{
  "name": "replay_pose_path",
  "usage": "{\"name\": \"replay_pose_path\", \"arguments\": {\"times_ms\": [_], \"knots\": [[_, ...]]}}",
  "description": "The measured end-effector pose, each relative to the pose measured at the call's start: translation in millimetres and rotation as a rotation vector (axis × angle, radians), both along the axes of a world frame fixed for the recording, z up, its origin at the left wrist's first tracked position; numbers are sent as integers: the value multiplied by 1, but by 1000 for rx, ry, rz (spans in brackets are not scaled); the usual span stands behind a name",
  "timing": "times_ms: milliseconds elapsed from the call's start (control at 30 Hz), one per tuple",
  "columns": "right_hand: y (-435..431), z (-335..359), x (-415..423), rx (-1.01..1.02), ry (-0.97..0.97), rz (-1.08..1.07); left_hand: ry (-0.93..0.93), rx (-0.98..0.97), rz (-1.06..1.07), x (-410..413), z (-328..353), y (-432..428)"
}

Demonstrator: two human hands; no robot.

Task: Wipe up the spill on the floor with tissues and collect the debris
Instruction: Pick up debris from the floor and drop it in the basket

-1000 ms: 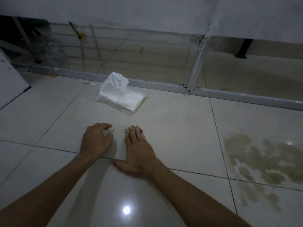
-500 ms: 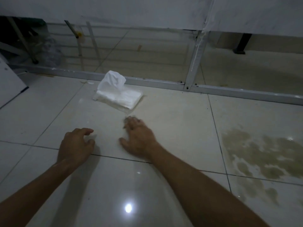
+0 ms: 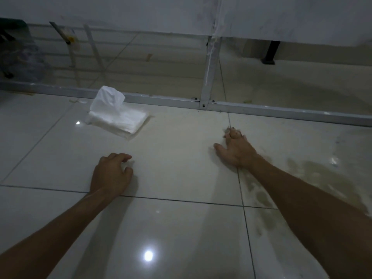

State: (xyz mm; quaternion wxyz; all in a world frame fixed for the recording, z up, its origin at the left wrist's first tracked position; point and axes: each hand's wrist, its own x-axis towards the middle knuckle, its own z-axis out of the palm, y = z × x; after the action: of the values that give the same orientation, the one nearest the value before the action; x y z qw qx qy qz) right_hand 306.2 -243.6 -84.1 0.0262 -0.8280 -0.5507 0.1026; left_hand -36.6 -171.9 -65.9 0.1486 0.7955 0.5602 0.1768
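Note:
A white pack of tissues (image 3: pixel 118 116) lies on the tiled floor near a metal frame rail, one tissue sticking up from it. My right hand (image 3: pixel 236 149) presses flat on the floor at a tile joint, with a small wet wad of tissue (image 3: pixel 228 130) under its fingertips. A brownish spill (image 3: pixel 314 178) spreads over the tile to the right, partly hidden by my right forearm. My left hand (image 3: pixel 111 174) rests on the floor below the tissue pack, fingers loosely curled and holding nothing.
A white metal frame rail (image 3: pixel 161 100) with an upright post (image 3: pixel 210 71) runs across the floor behind the tissues. A white cloth (image 3: pixel 141 15) hangs above it. Dark clutter sits at the far left (image 3: pixel 18 57), a black leg at the far right (image 3: pixel 269 52).
My right hand has slid to the right across the floor with the wad, from beside my left hand to the tile joint by the spill. My left hand has stayed on the floor.

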Motion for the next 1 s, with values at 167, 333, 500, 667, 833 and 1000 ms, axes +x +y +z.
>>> {"name": "replay_pose_path", "arguments": {"times_ms": [167,333,500,667,833,1000], "knots": [[-41,1,-32,59,48,71,-31,-12,-32,19,6,-19],[-121,6,-77,94,96,220,-75,-89,-37,22,19,-77],[-206,12,-120,18,103,372,-188,-167,-69,30,40,-165],[-285,21,-123,-52,108,429,-218,-225,-116,31,61,-225],[-345,29,-114,-16,138,495,-191,-281,-170,31,77,-256],[-389,38,-106,-37,173,154,-149,-394,-293,41,96,-272]]}}
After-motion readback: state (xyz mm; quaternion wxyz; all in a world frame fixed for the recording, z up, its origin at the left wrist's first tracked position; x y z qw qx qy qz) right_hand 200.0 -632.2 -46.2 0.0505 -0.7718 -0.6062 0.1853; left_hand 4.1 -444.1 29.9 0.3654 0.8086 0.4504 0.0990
